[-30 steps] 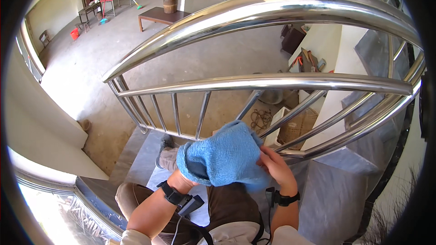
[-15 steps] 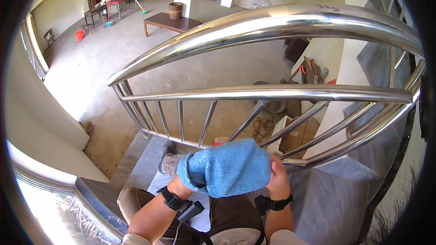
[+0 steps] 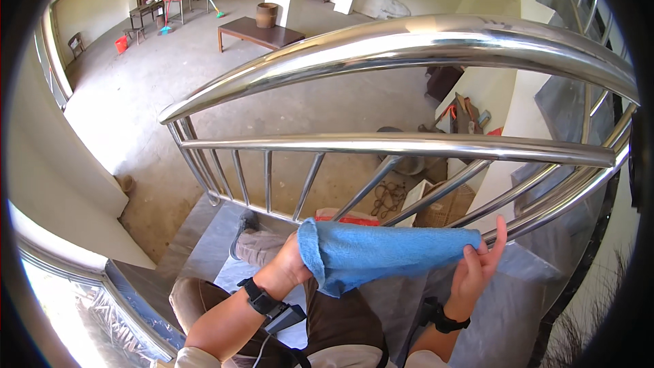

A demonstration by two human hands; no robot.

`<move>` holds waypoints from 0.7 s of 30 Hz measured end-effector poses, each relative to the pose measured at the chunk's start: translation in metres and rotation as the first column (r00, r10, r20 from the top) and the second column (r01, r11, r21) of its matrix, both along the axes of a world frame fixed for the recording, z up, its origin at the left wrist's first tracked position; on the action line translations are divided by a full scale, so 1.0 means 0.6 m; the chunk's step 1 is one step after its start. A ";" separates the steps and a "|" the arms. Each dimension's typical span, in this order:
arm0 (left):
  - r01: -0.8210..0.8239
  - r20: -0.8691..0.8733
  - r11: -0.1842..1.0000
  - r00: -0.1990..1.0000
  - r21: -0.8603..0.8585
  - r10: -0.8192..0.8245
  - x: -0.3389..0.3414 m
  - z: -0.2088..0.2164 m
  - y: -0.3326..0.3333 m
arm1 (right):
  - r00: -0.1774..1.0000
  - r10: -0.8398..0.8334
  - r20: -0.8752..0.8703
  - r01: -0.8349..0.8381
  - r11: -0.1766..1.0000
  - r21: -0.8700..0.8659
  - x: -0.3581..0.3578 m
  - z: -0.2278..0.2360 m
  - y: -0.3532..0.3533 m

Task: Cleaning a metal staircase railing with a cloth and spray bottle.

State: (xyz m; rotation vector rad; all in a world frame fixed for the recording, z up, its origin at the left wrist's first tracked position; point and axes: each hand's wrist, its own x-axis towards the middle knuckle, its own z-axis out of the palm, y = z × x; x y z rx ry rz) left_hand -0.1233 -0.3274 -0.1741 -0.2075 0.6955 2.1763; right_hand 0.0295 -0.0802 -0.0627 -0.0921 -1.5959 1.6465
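A blue terry cloth (image 3: pixel 388 252) is stretched sideways in front of me, with a loose, cuff-like opening at its left end. My left hand (image 3: pixel 294 264) reaches into that opening, and the cloth hides its fingers. At the narrowed right end, my right hand (image 3: pixel 473 276) pinches the cloth between thumb and fingers while its index finger points up. Just beyond the cloth runs a shiny metal stair railing, with a thick handrail (image 3: pixel 422 37) above and a thinner rail (image 3: pixel 409 143) below. The right hand is close to the railing's lower bar.
Grey stone stairs (image 3: pixel 490 313) lie under me and at right. Below the railing, a white crate (image 3: pixel 417 199), a coiled rope (image 3: pixel 388 199) and a red-and-white package (image 3: pixel 354 219) sit on the floor. Farther off stand a low table (image 3: pixel 238 33) with a wooden bucket (image 3: pixel 266 15) and a red bucket (image 3: pixel 121 44).
My right hand has moved right and slightly down, pulling the bunched cloth out into a long, tapering shape. My left hand stays at the cloth's opening, with more of it now visible.
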 end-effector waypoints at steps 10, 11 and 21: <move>-0.131 -0.574 0.969 0.819 -0.209 -0.013 0.001 0.078 0.007 | 0.972 -0.078 0.222 0.139 0.951 -0.275 0.013 -0.027 0.032; -0.152 -0.626 0.949 0.778 -0.275 -0.056 -0.002 0.073 0.005 | 0.967 -0.179 0.180 0.216 0.952 -0.218 0.017 -0.036 0.043; -0.462 -0.807 0.754 0.572 -0.467 -0.149 -0.013 0.058 -0.018 | 0.905 -0.425 -0.011 0.421 0.893 0.158 0.047 0.002 0.061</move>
